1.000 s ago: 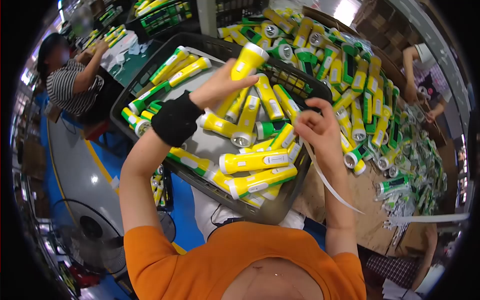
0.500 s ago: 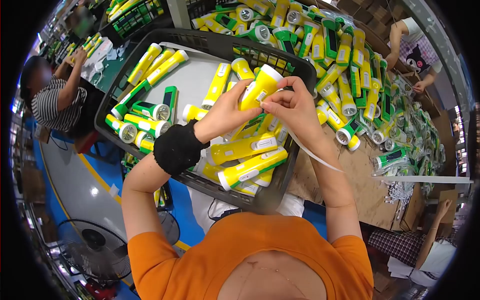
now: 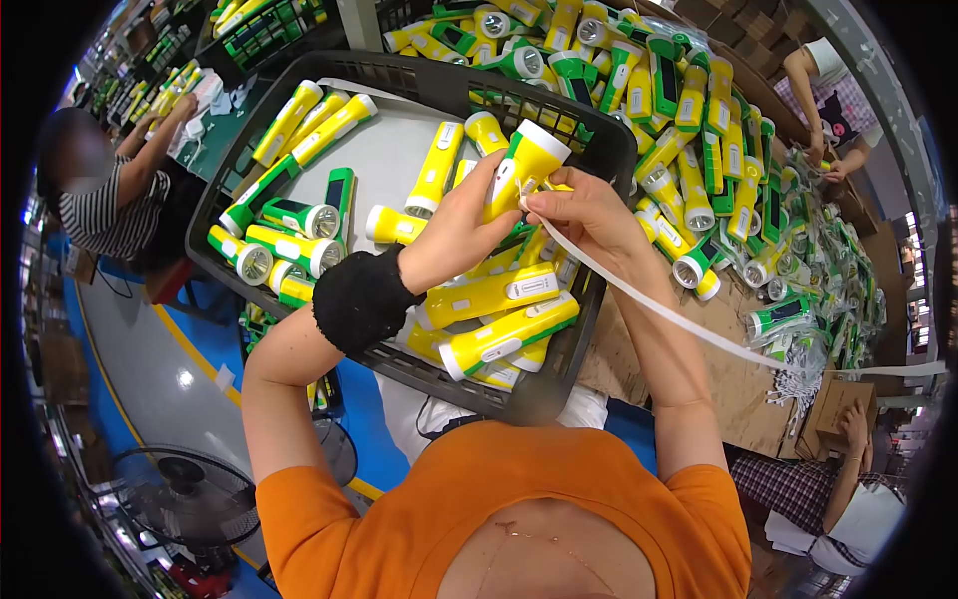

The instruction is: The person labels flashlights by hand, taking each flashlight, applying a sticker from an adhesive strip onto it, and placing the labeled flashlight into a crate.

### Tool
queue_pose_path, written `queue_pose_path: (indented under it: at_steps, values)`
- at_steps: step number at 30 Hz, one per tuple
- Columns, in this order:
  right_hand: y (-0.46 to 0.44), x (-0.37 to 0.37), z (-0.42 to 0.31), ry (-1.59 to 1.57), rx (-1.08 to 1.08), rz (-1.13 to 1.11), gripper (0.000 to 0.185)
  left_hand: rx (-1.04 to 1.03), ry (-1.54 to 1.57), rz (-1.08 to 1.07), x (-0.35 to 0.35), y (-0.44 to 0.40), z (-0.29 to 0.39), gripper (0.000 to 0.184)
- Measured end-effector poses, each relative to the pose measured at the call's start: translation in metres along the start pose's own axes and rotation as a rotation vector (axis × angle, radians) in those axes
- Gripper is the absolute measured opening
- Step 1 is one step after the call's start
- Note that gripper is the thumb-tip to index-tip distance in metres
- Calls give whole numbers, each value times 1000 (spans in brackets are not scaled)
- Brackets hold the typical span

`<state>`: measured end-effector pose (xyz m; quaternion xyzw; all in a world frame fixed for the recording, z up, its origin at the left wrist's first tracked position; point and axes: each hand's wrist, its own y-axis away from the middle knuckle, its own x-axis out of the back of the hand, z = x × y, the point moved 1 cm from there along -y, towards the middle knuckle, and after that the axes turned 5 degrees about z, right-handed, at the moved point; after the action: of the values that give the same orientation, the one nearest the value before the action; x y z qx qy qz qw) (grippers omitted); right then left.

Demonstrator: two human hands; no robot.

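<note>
My left hand (image 3: 454, 238), with a black band (image 3: 361, 299) at the wrist, is wrapped round a yellow-and-green flashlight (image 3: 537, 155). The flashlight's white head tilts up and away from me. Against its yellow side, my right hand (image 3: 597, 215) pinches the end of a long white strip (image 3: 679, 317). From those fingers the strip runs over my right forearm to the far right. Below both hands, a black crate (image 3: 399, 76) holds several more flashlights, among them a yellow one (image 3: 509, 334) near its front edge.
A heap of flashlights (image 3: 689, 105) covers the wooden table (image 3: 654, 344) on the right, partly in clear bags. A person in stripes (image 3: 120, 210) works at the left. Another person's hands (image 3: 838, 165) are at the upper right. A fan (image 3: 185, 494) stands at the lower left.
The held flashlight has turned slightly, showing green near its head. My right fingers have shifted along its side, and more of the white strip now shows, sagging across my forearm.
</note>
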<state>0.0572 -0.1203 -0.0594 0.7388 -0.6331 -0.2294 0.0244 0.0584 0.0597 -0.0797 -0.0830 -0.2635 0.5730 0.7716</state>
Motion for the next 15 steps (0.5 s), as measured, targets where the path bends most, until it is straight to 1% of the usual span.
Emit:
queue_pose_path:
  at_steps: [2, 3, 5, 6, 8, 9, 11, 13, 15]
  values:
    - [-5, 2, 4, -119, -99, -48, 55, 5, -2, -3, 0, 1, 4, 55]
    - [-6, 3, 5, -119, -99, -48, 55, 10, -6, -4, 1, 0, 5, 55]
    - [-8, 6, 6, -80, -101, -27, 61, 35, 4, -5, 3, 0, 4, 56]
    - [-8, 7, 6, -82, -103, -27, 61, 58, 13, -6, 4, 0, 3, 56]
    - [-8, 9, 3, -104, -106, -29, 67, 70, 25, -10, 5, 0, 2, 56]
    - [-8, 9, 2, -106, -106, -26, 67, 82, 37, -14, 4, 0, 2, 56]
    - [-7, 8, 3, -59, -110, 26, 47, 112, 35, -19, 4, -1, 5, 54]
    - [-8, 8, 5, -49, -86, 31, 47, 140, 28, -21, 5, -3, 7, 52]
    - [-9, 6, 6, -41, -59, 33, 48, 232, 76, 27, 4, -6, 9, 45]
